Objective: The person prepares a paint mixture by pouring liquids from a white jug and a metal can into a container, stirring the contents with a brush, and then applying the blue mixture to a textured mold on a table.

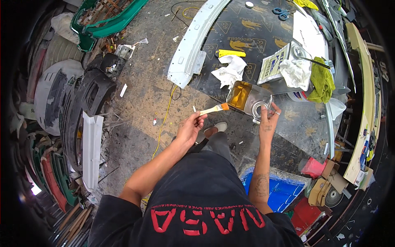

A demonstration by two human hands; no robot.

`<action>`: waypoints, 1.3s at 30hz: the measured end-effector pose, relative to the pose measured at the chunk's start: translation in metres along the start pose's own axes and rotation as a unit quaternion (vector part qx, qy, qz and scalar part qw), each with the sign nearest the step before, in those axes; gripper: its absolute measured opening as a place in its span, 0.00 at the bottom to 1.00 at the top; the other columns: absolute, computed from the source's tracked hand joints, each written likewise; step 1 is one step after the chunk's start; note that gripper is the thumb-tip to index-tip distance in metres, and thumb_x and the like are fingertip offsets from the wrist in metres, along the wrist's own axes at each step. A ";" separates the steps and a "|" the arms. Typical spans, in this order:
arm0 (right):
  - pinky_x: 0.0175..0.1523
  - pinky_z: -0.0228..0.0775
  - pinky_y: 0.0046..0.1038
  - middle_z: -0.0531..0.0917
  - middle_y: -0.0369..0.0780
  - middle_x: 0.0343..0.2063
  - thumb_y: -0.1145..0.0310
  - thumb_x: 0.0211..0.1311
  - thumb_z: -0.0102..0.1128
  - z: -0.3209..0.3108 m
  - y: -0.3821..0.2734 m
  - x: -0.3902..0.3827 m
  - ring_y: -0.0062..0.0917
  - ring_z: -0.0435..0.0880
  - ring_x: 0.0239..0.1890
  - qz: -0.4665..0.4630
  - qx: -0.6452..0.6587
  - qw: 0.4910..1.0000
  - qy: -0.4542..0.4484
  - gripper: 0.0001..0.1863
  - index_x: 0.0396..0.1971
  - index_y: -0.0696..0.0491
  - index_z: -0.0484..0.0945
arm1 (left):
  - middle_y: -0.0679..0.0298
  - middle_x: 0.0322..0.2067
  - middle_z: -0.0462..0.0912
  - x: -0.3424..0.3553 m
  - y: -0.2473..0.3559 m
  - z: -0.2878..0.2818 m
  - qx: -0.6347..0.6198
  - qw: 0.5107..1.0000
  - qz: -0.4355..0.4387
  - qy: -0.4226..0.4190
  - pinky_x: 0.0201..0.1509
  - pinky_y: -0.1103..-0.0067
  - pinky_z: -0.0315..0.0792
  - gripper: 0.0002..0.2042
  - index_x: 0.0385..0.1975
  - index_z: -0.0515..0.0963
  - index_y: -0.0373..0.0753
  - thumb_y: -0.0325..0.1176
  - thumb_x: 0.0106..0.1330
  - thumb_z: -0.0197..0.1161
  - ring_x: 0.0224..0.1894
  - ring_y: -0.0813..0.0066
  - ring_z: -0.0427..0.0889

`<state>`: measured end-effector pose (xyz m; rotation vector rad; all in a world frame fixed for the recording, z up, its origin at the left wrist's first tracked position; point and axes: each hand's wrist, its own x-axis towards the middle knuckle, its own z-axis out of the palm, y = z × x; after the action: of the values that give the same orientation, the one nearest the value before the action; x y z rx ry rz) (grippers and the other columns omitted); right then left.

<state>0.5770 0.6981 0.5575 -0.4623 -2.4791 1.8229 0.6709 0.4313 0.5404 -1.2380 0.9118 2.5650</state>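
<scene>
My left hand is closed round the pale handle of a paintbrush. Its orange-brown bristles point right, close to the rim of a metal can. One side of this can is cut away, and amber liquid shows inside. My right hand grips the can's near right end, thumb by the round spout. The can is held tilted at the near edge of a black-covered table. Just beyond it lie a crumpled white cloth and a yellow-handled tool.
On the table stand a rectangular tin with white cloth on it and a green cloth. Blue scissors lie farther back. A long pale panel lines the table's left edge. A yellow cable crosses the floor; car bumpers crowd the left.
</scene>
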 end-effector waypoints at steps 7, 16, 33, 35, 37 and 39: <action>0.43 0.67 0.25 0.66 0.38 0.40 0.56 0.65 0.65 -0.001 0.000 0.001 0.22 0.68 0.37 -0.005 -0.023 1.000 0.006 0.29 0.57 0.58 0.67 | 0.59 0.42 0.84 -0.020 0.023 0.027 0.407 0.836 0.348 -0.117 0.45 0.78 0.74 0.11 0.48 0.81 0.32 0.28 0.71 0.59 0.40 0.73 0.78; 0.40 0.66 0.24 0.68 0.37 0.36 0.55 0.64 0.65 0.004 -0.004 0.001 0.21 0.69 0.35 -0.009 -0.027 0.999 0.015 0.29 0.56 0.59 0.67 | 0.60 0.43 0.82 0.003 0.025 0.021 0.612 0.448 0.593 -0.272 0.46 0.70 0.73 0.20 0.54 0.77 0.34 0.26 0.59 0.65 0.42 0.63 0.78; 0.35 0.63 0.23 0.70 0.35 0.29 0.53 0.63 0.66 0.007 -0.009 0.005 0.19 0.67 0.31 -0.055 -0.068 0.996 0.010 0.30 0.54 0.60 0.68 | 0.62 0.33 0.87 0.020 0.035 0.016 0.285 0.879 0.345 -0.167 0.34 0.80 0.72 0.12 0.48 0.83 0.31 0.31 0.69 0.61 0.29 0.78 0.77; 0.35 0.62 0.23 0.70 0.35 0.29 0.53 0.63 0.66 0.004 -0.006 0.005 0.19 0.68 0.30 -0.057 -0.071 0.996 0.016 0.31 0.55 0.60 0.68 | 0.64 0.33 0.87 0.028 0.027 0.025 0.153 0.952 0.211 -0.159 0.34 0.86 0.73 0.13 0.48 0.83 0.31 0.33 0.71 0.61 0.29 0.86 0.77; 0.35 0.63 0.23 0.71 0.36 0.29 0.53 0.63 0.66 0.007 -0.014 0.001 0.19 0.68 0.30 -0.050 -0.081 0.995 0.011 0.31 0.55 0.60 0.68 | 0.62 0.34 0.87 0.034 0.017 0.022 0.128 0.964 0.170 -0.161 0.35 0.85 0.74 0.12 0.47 0.82 0.30 0.33 0.71 0.61 0.29 0.85 0.78; 0.34 0.63 0.23 0.71 0.36 0.30 0.52 0.63 0.66 0.010 -0.018 -0.002 0.19 0.68 0.30 -0.041 -0.088 0.995 0.015 0.31 0.55 0.60 0.68 | 0.58 0.34 0.87 0.037 0.008 0.018 0.113 0.975 0.100 -0.162 0.34 0.85 0.76 0.10 0.43 0.81 0.30 0.32 0.71 0.60 0.28 0.83 0.80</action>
<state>0.5731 0.6829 0.5718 -0.3838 -2.6080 1.5654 0.6319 0.4305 0.5242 -0.6705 1.2600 2.6076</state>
